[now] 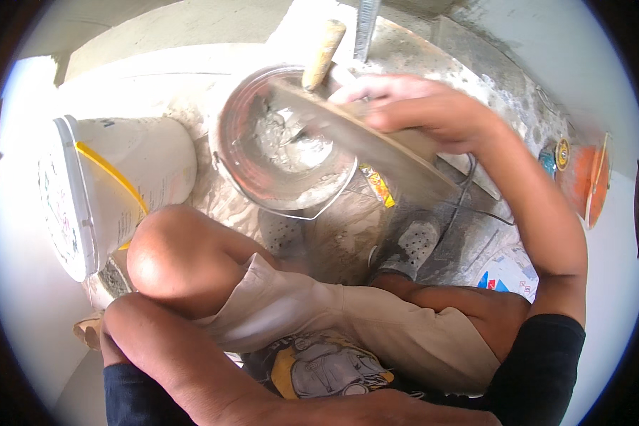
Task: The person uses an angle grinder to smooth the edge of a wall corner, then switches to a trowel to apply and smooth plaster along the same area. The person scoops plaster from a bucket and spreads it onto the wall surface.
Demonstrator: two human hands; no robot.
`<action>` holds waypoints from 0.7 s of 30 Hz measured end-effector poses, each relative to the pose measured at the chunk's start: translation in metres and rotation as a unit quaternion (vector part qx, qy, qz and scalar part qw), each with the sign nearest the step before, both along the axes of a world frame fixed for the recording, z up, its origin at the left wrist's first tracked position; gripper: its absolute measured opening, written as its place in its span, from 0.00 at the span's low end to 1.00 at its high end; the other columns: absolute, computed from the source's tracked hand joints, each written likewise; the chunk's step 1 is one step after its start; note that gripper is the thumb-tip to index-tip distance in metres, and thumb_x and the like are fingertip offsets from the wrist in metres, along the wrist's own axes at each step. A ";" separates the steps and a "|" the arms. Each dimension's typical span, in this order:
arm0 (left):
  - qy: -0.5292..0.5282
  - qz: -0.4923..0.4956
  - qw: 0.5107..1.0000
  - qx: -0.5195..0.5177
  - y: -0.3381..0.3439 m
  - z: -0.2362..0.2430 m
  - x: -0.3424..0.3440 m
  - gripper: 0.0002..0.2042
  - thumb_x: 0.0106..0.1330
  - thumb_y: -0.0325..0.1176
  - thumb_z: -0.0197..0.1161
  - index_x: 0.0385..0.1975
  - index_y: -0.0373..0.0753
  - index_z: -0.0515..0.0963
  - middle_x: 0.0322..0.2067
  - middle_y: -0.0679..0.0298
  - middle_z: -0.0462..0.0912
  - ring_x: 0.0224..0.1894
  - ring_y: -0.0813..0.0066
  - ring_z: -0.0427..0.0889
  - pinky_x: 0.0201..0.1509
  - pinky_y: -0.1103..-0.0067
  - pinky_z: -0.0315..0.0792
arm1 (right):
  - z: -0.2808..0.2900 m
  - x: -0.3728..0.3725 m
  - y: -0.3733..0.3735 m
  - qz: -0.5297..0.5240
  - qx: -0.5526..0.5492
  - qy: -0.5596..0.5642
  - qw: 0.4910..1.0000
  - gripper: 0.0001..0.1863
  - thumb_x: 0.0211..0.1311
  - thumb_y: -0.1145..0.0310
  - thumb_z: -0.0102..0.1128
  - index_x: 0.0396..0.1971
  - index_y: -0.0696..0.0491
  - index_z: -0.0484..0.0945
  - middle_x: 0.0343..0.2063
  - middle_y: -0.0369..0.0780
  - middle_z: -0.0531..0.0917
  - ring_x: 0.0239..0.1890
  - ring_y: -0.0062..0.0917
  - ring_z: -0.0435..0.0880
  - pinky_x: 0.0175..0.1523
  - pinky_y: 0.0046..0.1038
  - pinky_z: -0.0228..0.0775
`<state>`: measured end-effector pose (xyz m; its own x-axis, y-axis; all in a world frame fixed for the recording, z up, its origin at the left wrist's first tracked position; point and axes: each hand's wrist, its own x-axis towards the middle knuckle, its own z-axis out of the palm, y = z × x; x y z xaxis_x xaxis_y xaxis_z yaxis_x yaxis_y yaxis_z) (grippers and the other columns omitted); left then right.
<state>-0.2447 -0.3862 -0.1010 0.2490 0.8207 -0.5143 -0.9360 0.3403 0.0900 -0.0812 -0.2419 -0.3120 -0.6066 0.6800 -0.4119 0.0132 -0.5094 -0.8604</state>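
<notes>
My right hand [422,113] grips a flat, plaster-smeared trowel [376,149], blurred by motion, over the right side of a bucket [227,142] of grey wet mix [287,138]. A second tool with a pale wooden handle [323,53] stands at the bucket's far rim, its lower end hidden. My left forearm [192,362] crosses low over my lap, and my left hand [405,415] is at the bottom edge, its fingers out of clear view.
A white bucket [149,156] with a yellow handle lies on its side at left. A metal straightedge [366,28] stands behind. An orange bucket [586,184], a dark cord [486,213], a small yellow packet [376,184] and a printed bag [511,277] are around my legs and at right.
</notes>
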 end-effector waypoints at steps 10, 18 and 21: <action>-0.077 -0.169 0.966 0.180 -0.002 -0.023 -0.001 0.20 0.67 0.33 0.55 0.38 0.13 0.77 0.35 0.34 0.84 0.36 0.49 0.86 0.43 0.70 0.81 | -0.050 0.187 0.031 0.007 0.463 -0.714 0.526 0.31 0.59 0.72 0.56 0.66 0.46 0.71 0.52 0.50 0.80 0.47 0.43 0.85 0.46 0.46 0.82; -0.052 -0.144 0.975 0.162 -0.003 -0.020 0.009 0.22 0.68 0.35 0.54 0.39 0.13 0.78 0.36 0.33 0.84 0.36 0.47 0.87 0.41 0.68 0.82 | -0.110 0.217 0.070 0.040 0.465 -0.794 0.391 0.33 0.63 0.78 0.55 0.70 0.50 0.63 0.53 0.46 0.78 0.52 0.44 0.84 0.46 0.40 0.84; -0.043 -0.146 0.976 0.157 0.000 -0.020 0.011 0.22 0.68 0.35 0.54 0.39 0.13 0.78 0.36 0.33 0.83 0.36 0.47 0.87 0.41 0.68 0.82 | -0.118 0.220 0.081 0.058 0.476 -0.787 0.388 0.33 0.63 0.78 0.56 0.69 0.53 0.63 0.52 0.45 0.78 0.52 0.42 0.84 0.47 0.38 0.85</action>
